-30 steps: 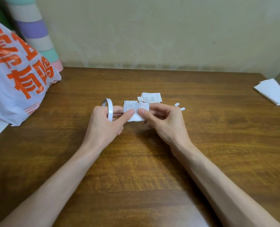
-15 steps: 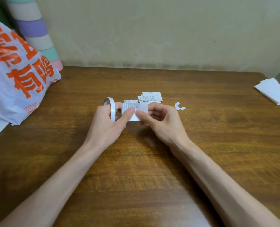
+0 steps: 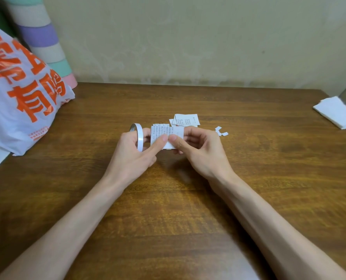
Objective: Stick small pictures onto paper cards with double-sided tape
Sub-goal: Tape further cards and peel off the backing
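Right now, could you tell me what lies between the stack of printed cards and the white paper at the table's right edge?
Head view: small white scraps near the stack; otherwise bare table.

Large orange characters "有鸣" on the white plastic bag [image 3: 22, 87]

An orange-printed white bag [image 3: 22, 98] rests at left on the wooden table [image 3: 188, 223].

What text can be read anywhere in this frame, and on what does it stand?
"有鸣": large orange characters on the plastic bag; the row above is partly cut off.
Small orange print lower on it: too small to read.
Columns on the held card: too blurred.
Print on the card stack: too small.
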`<action>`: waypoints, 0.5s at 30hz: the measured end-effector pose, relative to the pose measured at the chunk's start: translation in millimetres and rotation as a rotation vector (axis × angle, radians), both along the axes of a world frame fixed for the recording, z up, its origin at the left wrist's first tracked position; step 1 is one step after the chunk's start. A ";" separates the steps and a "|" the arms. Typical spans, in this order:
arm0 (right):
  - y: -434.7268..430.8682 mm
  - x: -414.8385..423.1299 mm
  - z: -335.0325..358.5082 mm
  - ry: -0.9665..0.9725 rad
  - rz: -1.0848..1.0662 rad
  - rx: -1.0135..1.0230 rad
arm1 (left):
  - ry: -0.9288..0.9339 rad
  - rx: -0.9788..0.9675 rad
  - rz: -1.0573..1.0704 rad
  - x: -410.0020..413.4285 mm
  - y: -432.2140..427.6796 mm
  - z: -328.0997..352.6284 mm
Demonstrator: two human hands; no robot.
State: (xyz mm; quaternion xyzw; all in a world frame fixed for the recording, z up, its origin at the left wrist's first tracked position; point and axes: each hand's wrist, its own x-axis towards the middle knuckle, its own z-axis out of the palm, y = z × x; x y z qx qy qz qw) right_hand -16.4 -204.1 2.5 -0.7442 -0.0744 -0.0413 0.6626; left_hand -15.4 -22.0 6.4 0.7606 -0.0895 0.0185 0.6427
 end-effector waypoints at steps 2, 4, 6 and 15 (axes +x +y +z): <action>2.1 -1.0 0.5 0.001 0.001 0.019 | -0.004 -0.025 0.004 -0.5 0.3 1.4; 3.9 -2.0 1.1 0.003 0.010 0.030 | -0.009 -0.026 0.012 0.1 1.2 0.4; 3.6 -1.5 0.5 -0.006 0.009 0.005 | -0.013 -0.006 0.010 0.9 2.3 -2.6; 4.3 -1.4 -2.7 0.028 0.035 0.050 | -0.034 -0.029 0.060 5.1 5.7 -1.2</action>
